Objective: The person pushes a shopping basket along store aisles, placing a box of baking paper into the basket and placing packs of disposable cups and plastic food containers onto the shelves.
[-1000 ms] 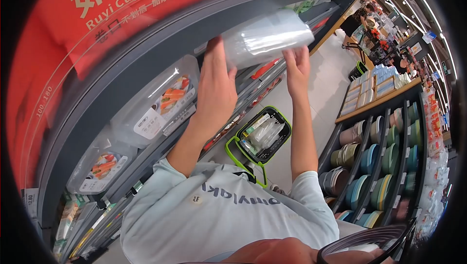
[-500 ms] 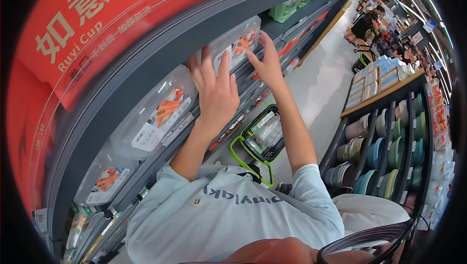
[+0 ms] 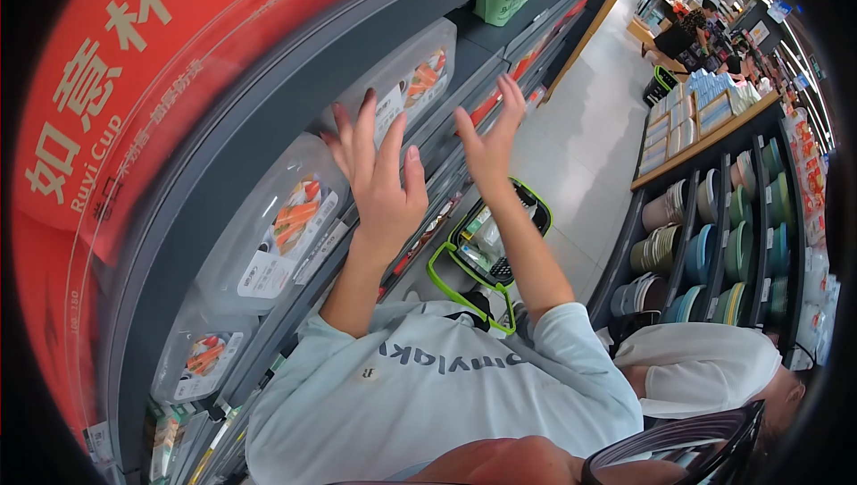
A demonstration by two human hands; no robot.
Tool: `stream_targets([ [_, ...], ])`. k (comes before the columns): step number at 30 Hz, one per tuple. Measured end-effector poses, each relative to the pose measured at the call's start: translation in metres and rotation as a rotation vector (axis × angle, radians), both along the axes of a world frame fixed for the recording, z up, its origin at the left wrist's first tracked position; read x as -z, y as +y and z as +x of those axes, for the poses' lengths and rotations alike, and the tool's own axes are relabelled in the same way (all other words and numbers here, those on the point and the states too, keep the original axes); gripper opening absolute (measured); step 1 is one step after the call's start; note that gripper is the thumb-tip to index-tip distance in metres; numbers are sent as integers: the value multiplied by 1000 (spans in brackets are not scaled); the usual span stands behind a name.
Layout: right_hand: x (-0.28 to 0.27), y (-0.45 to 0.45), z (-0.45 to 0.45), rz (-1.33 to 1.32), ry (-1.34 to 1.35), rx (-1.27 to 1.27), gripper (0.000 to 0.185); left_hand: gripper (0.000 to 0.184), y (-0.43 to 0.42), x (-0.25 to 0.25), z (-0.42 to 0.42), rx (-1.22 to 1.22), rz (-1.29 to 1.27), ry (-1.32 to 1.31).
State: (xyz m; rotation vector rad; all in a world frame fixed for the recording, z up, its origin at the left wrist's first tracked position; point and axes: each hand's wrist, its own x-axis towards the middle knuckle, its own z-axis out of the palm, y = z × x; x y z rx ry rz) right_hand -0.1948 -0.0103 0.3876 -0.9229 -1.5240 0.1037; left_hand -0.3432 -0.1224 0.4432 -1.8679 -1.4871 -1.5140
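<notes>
My left hand (image 3: 386, 186) is raised with its fingers spread and holds nothing. Just behind its fingertips, on the dark shelf, is a clear plastic storage box (image 3: 418, 74) whose label pictures orange food. My right hand (image 3: 491, 146) hangs in the air to the right of that box, fingers apart and nothing in it. A gap shows between the right hand and the box; whether the left fingertips touch it I cannot tell. Beside it to the left stands another clear box (image 3: 284, 217) with a similar label.
A smaller clear box (image 3: 203, 362) sits farther left. A black basket with a green rim (image 3: 527, 195) and packages inside is on the floor below my arms. A person in a white top (image 3: 705, 369) is close at right, by racks of bowls (image 3: 736, 248). Green packs (image 3: 503, 1) stand on the shelf.
Both hands have come away from the clear box toward me, and the right hand has let go of its side. The box stays on the shelf. A person's white top shows more at right.
</notes>
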Motion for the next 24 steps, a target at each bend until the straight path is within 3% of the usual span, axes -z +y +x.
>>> stream_targets([
  [4, 160, -64, 21, -262, -90, 66, 84, 30, -8, 2, -7, 121, 122, 2],
  [6, 232, -115, 38, -611, -307, 24, 86, 26, -9, 3, -8, 193, 173, 11],
  [8, 302, -167, 70, -873, -629, -34, 83, 25, -7, 2, -7, 355, 76, -126],
  [10, 379, -209, 104, -1214, -773, -125, 79, 24, -6, -3, -1, 359, -15, -117],
  [11, 402, -219, 115, -1453, -728, -133, 74, 25, -6, -7, 3, 247, -168, -58],
  [12, 404, -223, 122, -1691, -671, -143, 72, 27, -4, -8, 7, 132, -318, 4],
  [13, 407, -223, 133, -1705, -655, -139, 72, 33, -1, -6, 10, 65, -304, 46],
  [15, 413, -224, 145, -1566, -578, -414, 65, 34, 5, -8, 18, 34, -341, 45],
  [16, 413, -227, 145, -1382, -491, -433, 58, 36, 8, -10, 22, -16, -364, 35],
  [18, 413, -219, 143, -1283, -567, -593, 54, 37, 12, -11, 30, -79, -403, 87],
  [21, 387, -205, 135, -1489, -465, -599, 52, 31, 16, -2, 35, 14, -335, 82],
  [23, 382, -190, 143, -1459, -458, -598, 50, 23, 23, 17, 43, 246, -54, -198],
  [24, 379, -184, 148, -1427, -491, -609, 47, 23, 34, 27, 54, 265, -72, -183],
])
